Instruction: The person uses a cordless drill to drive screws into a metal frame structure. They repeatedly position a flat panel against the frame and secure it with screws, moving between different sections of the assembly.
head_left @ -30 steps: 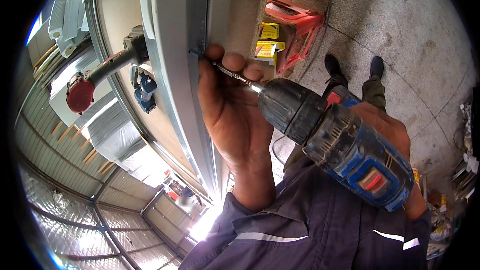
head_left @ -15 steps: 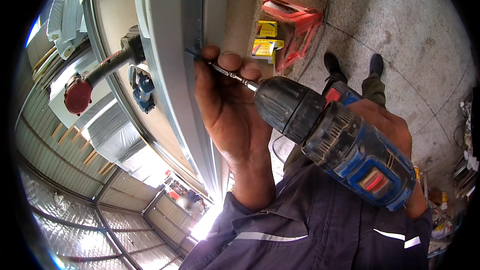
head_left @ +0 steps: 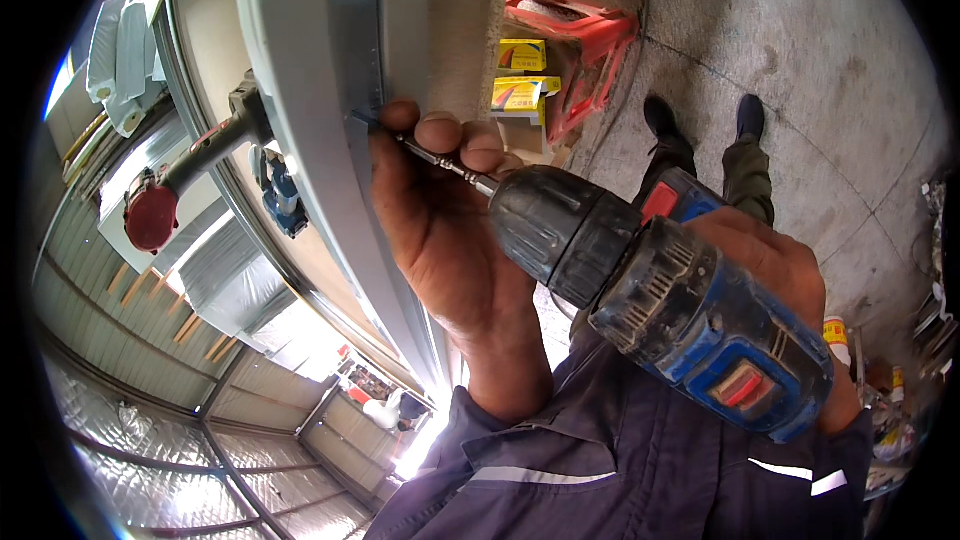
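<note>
My right hand (head_left: 770,255) grips a blue-and-black cordless drill (head_left: 690,330), whose chuck points up and to the left. From the chuck runs a long silver driver bit (head_left: 445,162). My left hand (head_left: 460,250) is palm up, its fingers curled around the front of the bit. Thumb and forefinger pinch a thin dark piece (head_left: 364,121) that looks like a screw; its far end sticks out past them. That end lies against or close to a long grey metal profile (head_left: 320,90); whether it touches cannot be made out.
Beyond the profile, a red-and-black power tool (head_left: 205,155) and a blue tool (head_left: 285,195) lie on a pale panel. A red plastic stool (head_left: 610,50) with yellow boxes (head_left: 522,95) stands to the right. Farther back is a person in white (head_left: 382,412). Clutter lines the right edge.
The profile and stool have shifted slightly left in the picture. The drill's rear sits a little lower, with both hands keeping their hold. The distant person shows more clearly.
</note>
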`<act>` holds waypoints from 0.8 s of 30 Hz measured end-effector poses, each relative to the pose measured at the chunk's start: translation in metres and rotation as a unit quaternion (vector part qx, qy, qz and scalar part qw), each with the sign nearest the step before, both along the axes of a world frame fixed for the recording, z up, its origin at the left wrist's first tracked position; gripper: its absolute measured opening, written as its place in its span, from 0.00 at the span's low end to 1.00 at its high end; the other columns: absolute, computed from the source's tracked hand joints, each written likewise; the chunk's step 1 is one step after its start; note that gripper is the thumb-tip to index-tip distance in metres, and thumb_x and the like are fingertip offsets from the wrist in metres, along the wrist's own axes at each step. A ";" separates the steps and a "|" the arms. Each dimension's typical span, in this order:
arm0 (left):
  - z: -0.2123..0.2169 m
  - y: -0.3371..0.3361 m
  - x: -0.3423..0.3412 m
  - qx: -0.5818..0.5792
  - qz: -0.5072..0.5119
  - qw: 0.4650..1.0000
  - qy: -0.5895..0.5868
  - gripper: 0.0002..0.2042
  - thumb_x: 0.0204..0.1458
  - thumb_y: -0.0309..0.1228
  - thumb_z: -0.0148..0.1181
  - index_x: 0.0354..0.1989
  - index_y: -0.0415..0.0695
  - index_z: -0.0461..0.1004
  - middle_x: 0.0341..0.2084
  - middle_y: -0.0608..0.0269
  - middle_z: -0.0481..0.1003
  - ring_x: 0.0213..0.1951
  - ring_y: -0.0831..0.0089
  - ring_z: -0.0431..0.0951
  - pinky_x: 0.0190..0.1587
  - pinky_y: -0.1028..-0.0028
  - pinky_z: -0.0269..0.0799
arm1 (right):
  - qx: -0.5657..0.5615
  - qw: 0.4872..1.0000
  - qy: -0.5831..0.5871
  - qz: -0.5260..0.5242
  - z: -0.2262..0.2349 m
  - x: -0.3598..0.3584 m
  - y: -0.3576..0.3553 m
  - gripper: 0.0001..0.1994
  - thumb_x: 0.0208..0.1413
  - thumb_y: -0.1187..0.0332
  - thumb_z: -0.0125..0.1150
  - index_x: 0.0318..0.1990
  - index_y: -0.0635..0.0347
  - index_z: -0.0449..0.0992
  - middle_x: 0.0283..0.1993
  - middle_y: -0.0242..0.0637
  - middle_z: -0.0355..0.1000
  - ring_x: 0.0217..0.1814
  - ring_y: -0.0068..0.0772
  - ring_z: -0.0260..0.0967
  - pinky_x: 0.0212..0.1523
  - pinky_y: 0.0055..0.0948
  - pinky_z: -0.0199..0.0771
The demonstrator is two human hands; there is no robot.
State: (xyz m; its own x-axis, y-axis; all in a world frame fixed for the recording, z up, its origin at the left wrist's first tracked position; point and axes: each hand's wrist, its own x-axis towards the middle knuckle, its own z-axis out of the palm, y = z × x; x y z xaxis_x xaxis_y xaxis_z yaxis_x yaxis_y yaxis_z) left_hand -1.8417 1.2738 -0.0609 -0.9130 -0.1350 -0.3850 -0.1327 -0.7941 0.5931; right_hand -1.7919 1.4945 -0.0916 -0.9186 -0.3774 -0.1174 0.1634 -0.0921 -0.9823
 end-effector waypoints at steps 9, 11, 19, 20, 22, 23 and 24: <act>0.000 0.003 -0.001 -0.007 0.009 1.000 -0.001 0.15 0.69 0.41 0.45 0.54 0.45 0.68 0.39 0.60 0.76 0.39 0.67 0.75 0.40 0.69 0.78 | -0.054 0.998 0.013 -0.022 -0.012 0.000 -0.004 0.24 0.49 0.68 0.68 0.54 0.69 0.74 0.44 0.50 0.75 0.41 0.45 0.79 0.41 0.34 0.81; -0.002 0.003 -0.001 0.006 -0.007 1.000 0.007 0.15 0.69 0.41 0.44 0.54 0.46 0.68 0.40 0.60 0.76 0.40 0.67 0.74 0.41 0.68 0.78 | -0.054 0.998 0.014 -0.021 -0.014 0.000 -0.003 0.24 0.49 0.68 0.68 0.54 0.69 0.74 0.44 0.50 0.75 0.41 0.45 0.79 0.41 0.34 0.81; 0.004 0.001 -0.002 0.061 -0.001 0.998 0.008 0.15 0.69 0.41 0.44 0.56 0.47 0.68 0.41 0.60 0.76 0.42 0.67 0.73 0.46 0.66 0.77 | -0.069 0.997 -0.026 -0.006 -0.001 -0.003 -0.007 0.24 0.49 0.70 0.67 0.55 0.69 0.73 0.45 0.51 0.76 0.42 0.45 0.79 0.42 0.33 0.81; 0.004 0.001 -0.001 0.059 0.002 0.998 0.006 0.15 0.69 0.41 0.44 0.56 0.47 0.68 0.41 0.60 0.76 0.42 0.67 0.74 0.45 0.66 0.78 | -0.067 0.998 -0.018 -0.006 -0.001 -0.003 -0.008 0.25 0.49 0.70 0.67 0.55 0.69 0.73 0.45 0.51 0.76 0.42 0.45 0.79 0.42 0.33 0.81; 0.004 0.002 0.000 0.051 0.001 0.999 0.006 0.15 0.69 0.41 0.44 0.56 0.47 0.68 0.41 0.60 0.77 0.42 0.67 0.74 0.45 0.66 0.78 | -0.056 0.998 0.006 -0.007 -0.005 -0.002 -0.009 0.25 0.49 0.71 0.67 0.55 0.68 0.73 0.45 0.50 0.76 0.42 0.44 0.79 0.42 0.32 0.81; 0.002 0.001 0.001 0.045 -0.002 0.999 0.009 0.15 0.69 0.41 0.45 0.56 0.47 0.68 0.41 0.60 0.77 0.42 0.67 0.74 0.45 0.67 0.78 | -0.048 0.999 0.016 -0.007 -0.006 -0.001 -0.009 0.25 0.48 0.71 0.67 0.56 0.68 0.73 0.44 0.50 0.76 0.42 0.44 0.79 0.42 0.32 0.81; 0.001 -0.001 0.001 0.040 -0.007 0.999 0.012 0.15 0.68 0.41 0.45 0.57 0.47 0.68 0.41 0.60 0.77 0.43 0.67 0.75 0.45 0.67 0.78 | -0.036 0.999 0.022 -0.005 -0.006 -0.001 -0.008 0.25 0.48 0.71 0.67 0.56 0.69 0.73 0.44 0.49 0.76 0.42 0.44 0.79 0.42 0.32 0.81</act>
State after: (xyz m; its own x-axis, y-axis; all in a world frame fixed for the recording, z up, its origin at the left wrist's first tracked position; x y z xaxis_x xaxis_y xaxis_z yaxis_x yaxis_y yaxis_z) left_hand -1.8406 1.2731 -0.0602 -0.9235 -0.0921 -0.3724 -0.1304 -0.8376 0.5304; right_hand -1.7930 1.4863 -0.0976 -0.9264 -0.3733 -0.0493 0.1182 -0.1641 -0.9793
